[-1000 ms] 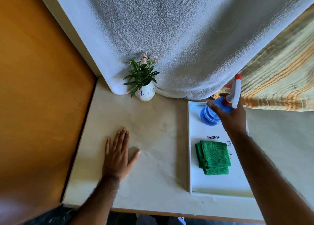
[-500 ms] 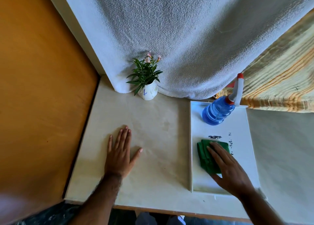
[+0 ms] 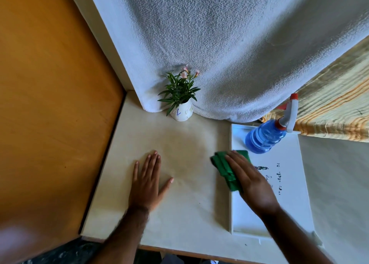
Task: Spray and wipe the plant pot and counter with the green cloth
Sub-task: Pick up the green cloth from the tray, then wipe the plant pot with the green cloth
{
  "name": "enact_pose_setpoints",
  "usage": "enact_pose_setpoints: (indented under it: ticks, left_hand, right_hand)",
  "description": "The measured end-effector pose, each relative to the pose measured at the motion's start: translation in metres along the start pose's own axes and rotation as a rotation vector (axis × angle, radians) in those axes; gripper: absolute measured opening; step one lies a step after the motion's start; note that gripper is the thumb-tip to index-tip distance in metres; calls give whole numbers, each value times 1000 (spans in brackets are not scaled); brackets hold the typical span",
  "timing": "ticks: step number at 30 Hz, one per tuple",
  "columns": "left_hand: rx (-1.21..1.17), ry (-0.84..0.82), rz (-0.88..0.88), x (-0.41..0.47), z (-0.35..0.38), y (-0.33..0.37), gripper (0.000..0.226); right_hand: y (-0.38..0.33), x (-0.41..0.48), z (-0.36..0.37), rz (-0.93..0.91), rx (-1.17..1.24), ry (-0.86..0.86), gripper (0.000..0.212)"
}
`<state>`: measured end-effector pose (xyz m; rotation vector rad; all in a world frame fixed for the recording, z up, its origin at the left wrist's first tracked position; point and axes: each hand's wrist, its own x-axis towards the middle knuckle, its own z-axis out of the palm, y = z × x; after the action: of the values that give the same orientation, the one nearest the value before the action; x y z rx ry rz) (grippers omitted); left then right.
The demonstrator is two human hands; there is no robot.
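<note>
- Pale bench (image 3: 179, 213) runs into a corner, with an orange panel on the left and a white towel (image 3: 229, 44) draped behind.
- White tray (image 3: 295, 203) sits on the bench's right side; the blue spray bottle (image 3: 263, 138) stands at its far end.
- Right hand (image 3: 249, 180) lies flat on the green cloth (image 3: 225, 170), fingers extended and pressing it rather than clenched, the cloth straddling the tray's left edge.
- Left hand (image 3: 147, 186) rests open, palm down on the bench, holding nothing.
- Plant pot (image 3: 182, 113) stands near the back, against the towel, well apart from both hands.
- For a good wipe, keep the palm flat, sweep in overlapping passes across the darker patch in the middle, and steady the pot before rubbing it.
</note>
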<state>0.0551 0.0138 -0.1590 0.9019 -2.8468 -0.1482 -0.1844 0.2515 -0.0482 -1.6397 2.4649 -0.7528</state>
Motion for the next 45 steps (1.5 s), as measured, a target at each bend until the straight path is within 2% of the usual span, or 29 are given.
enact_pose_setpoints:
  ticks: [3, 11, 27, 34, 39, 45]
  left_hand:
    - [1, 0, 11, 0, 1, -1, 86]
    - [-1, -17, 9, 0, 1, -2, 89]
    - [30, -74, -6, 1, -1, -3, 92]
    - [45, -108, -7, 1, -3, -3, 92]
    - [51, -130, -18, 3, -4, -2, 92]
    - [48, -135, -22, 4, -5, -1, 92]
  right_hand:
    - [-20, 59, 16, -241, -29, 7, 42]
    - [-45, 176, 59, -626, -217, -16, 39]
    - [-27, 212, 69, -764, -319, -105, 36]
    - [-17, 215, 74, -755, -290, -161, 38]
    - [-15, 204, 80, -688, -189, -275, 40]
    - [-15, 209, 70, -706, -160, -137, 35]
